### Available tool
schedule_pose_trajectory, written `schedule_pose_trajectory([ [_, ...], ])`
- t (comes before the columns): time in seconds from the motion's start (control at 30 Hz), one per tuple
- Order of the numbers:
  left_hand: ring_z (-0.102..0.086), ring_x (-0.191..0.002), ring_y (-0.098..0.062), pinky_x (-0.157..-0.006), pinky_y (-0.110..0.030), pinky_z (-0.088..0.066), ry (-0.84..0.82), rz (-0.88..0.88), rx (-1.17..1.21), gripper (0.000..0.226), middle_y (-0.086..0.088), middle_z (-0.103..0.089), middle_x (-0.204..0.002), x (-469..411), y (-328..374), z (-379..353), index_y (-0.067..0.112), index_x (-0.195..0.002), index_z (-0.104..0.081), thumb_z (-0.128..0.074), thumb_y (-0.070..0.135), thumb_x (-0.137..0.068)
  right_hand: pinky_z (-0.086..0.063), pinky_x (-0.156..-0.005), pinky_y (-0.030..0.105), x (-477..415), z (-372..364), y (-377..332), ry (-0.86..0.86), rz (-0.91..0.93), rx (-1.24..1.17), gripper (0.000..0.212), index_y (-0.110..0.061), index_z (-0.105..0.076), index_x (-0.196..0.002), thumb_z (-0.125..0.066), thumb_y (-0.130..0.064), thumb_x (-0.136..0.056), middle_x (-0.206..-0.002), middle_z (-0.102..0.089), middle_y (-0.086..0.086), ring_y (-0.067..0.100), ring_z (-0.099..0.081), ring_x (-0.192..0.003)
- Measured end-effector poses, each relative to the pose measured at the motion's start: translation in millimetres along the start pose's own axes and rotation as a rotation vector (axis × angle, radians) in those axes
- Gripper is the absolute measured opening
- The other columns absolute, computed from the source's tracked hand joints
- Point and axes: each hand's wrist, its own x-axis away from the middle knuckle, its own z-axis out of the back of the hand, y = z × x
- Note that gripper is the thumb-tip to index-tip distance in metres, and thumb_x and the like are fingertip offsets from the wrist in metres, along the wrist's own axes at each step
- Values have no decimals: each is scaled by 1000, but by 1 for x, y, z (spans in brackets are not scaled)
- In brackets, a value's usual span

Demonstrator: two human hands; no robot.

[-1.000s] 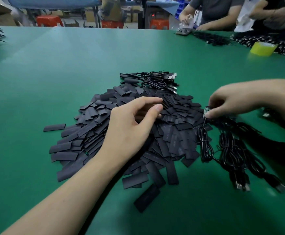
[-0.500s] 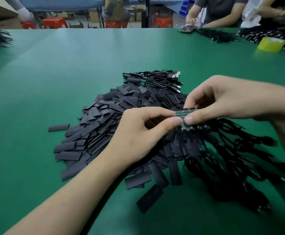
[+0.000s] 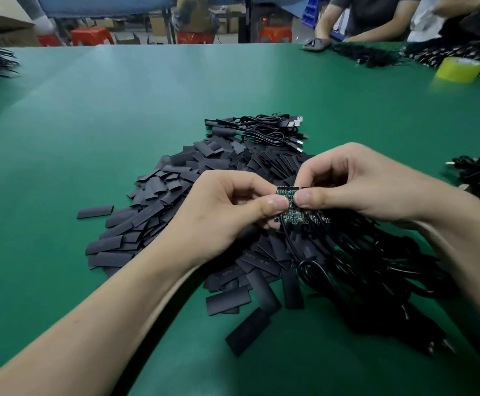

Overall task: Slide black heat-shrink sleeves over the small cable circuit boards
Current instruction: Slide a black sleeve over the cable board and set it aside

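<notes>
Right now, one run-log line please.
left hand: pinches circuit boards | right hand: pinches circuit boards | sleeve pile: on table

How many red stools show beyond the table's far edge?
4: far-left stool, partly hidden; second stool, left; centre stool; right stool. More may be hidden.

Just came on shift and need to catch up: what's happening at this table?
A person holds a small cluster of green circuit boards pinched between the left hand and the right hand, which meet above a pile of black sleeves on the green table. Black cables trail from the boards down to the table. No sleeve shows on the held boards yet.
</notes>
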Motion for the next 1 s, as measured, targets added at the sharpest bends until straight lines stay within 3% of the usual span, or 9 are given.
schedule_pose_trajectory([
  [0.63, -65, -54, -6, -54, -12, -50, -88, 82, 96, 7, -5, -71, -63, 3, 9, 1, 12, -72, -73, -71, 13, -78, -34, -53, 11, 0, -7, 11, -32, 6, -161, 15, -23, -72, -71, -68, -20, -85, -62, -57, -11, 0, -44, -56],
  [1.0, -68, -57, -9, -58, -14, -52, -108, 95, 121, 9, -5, -73, -67, 3, 9, 2, 15, -70, -76, -71, 14, -77, -37, -55, 10, 0, -7, 16, -49, 15, -237, 12, -23, -74, -71, -73, -32, -78, -63, -62, -9, -1, -48, -57],
])
